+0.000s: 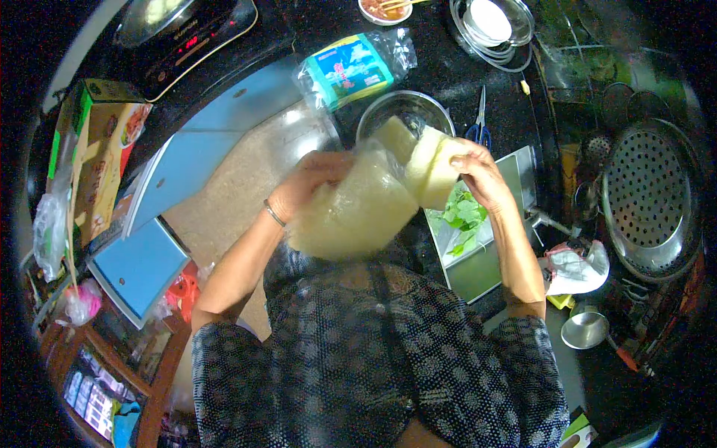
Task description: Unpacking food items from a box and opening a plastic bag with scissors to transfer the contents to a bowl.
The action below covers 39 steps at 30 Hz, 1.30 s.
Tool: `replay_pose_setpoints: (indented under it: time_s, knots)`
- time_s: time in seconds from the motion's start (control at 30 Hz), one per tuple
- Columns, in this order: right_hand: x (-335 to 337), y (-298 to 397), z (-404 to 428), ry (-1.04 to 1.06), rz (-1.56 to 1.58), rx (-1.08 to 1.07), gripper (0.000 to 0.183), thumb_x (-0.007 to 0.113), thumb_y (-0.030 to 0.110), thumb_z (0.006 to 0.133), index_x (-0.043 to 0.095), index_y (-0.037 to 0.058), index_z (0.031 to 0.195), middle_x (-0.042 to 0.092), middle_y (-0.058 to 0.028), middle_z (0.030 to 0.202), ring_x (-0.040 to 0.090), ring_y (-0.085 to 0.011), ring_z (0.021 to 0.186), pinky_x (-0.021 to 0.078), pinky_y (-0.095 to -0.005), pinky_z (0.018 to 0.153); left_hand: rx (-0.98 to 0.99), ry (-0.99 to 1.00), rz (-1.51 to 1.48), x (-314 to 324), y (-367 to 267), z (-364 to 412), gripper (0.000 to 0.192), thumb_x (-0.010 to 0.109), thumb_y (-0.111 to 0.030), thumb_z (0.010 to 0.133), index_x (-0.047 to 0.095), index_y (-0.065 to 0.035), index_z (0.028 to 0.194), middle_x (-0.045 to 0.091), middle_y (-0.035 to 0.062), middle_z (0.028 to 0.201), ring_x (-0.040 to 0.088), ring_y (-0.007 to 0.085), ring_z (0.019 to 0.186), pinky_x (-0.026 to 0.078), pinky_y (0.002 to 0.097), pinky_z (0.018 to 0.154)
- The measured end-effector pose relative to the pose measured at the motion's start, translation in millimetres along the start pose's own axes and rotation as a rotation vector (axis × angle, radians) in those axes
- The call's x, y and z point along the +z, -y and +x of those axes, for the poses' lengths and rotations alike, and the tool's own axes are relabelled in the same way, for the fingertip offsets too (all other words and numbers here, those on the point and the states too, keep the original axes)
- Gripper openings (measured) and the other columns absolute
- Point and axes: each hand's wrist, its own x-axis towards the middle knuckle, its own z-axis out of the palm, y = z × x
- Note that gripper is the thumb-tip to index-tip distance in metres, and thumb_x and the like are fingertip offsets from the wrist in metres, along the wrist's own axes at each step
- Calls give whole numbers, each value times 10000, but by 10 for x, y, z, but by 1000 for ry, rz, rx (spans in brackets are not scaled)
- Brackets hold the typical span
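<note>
My left hand [322, 176], blurred by motion, grips a clear plastic bag [358, 210] with pale yellow contents. Between the thumb and fingers of my right hand [482, 176] is a folded, soft, pale yellow sheet [431, 168], perhaps tofu skin, at the bag's right end. Whether the sheet is fully out of the bag cannot be told. Just beyond both hands stands a steel bowl [417, 101], its near part hidden by the bag and sheet. Leafy greens [465, 215] lie below my right hand, within the steel-rimmed sink [525, 179].
Scissors [479, 126] with blue handles lie beside the bowl. Behind it is a blue printed plastic package [353, 70]. A small bowl with chopsticks [386, 11] stands farther back. An induction cooker [193, 53] is at left; a perforated steel steamer [647, 187] and a ladle [585, 330] are at right.
</note>
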Motion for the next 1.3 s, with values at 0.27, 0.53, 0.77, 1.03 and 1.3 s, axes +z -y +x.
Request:
replay_pose_setpoints:
  time_s: [0.27,0.53,0.77,1.03,1.3]
  knots:
    - [-82,28,135,-23,-124,33,246,684,181,817,711,44,1019,703,5,949,603,-86,890,424,-252,872,-78,6,-80,-130,478,107,332,648,-225,844,687,11,1074,707,68,1015,640,142,911,516,307,832]
    - [-352,-183,341,-21,-227,114,295,689,219,825,708,39,1057,711,-10,971,611,-99,926,428,-273,909,-174,8,-259,-89,567,139,380,656,-253,846,662,10,1120,689,46,1045,623,127,920,506,283,813]
    - [-344,-233,521,66,-474,139,327,692,195,844,678,9,1114,712,-19,974,630,-90,886,464,-264,876,-201,-6,-302,39,405,140,371,637,-228,865,655,26,1135,693,64,1053,634,139,933,513,294,839]
    - [-155,-308,529,-149,-974,-90,621,806,255,769,557,50,1299,675,-72,957,618,-161,829,492,-292,751,-197,10,-385,-11,453,123,307,598,-108,819,661,43,1078,702,80,1010,655,165,897,528,301,805]
    - [262,100,169,-8,-748,-150,173,736,107,841,694,55,1000,643,-22,966,599,-133,902,476,-264,772,-241,-34,-389,-4,471,92,317,608,-115,813,661,43,1082,704,89,1017,656,166,898,527,298,804]
